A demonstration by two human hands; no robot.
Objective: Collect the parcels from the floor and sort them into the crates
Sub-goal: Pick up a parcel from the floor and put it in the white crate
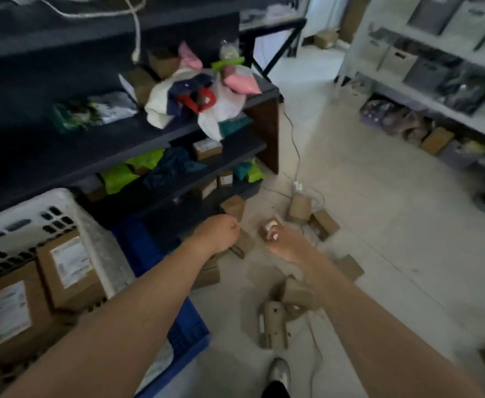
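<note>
now right hand (286, 248) pinches a small parcel (265, 230) at its fingertips; left hand (218, 234) blurred, cannot tell its grip

Small brown cardboard parcels (323, 224) lie scattered across a pale floor (379, 225) beside dark shelving (63, 156). A white basket (34, 208) and a blue crate (188, 331) stand at left, and what appears to be a white cable (293, 139) trails past.
</note>
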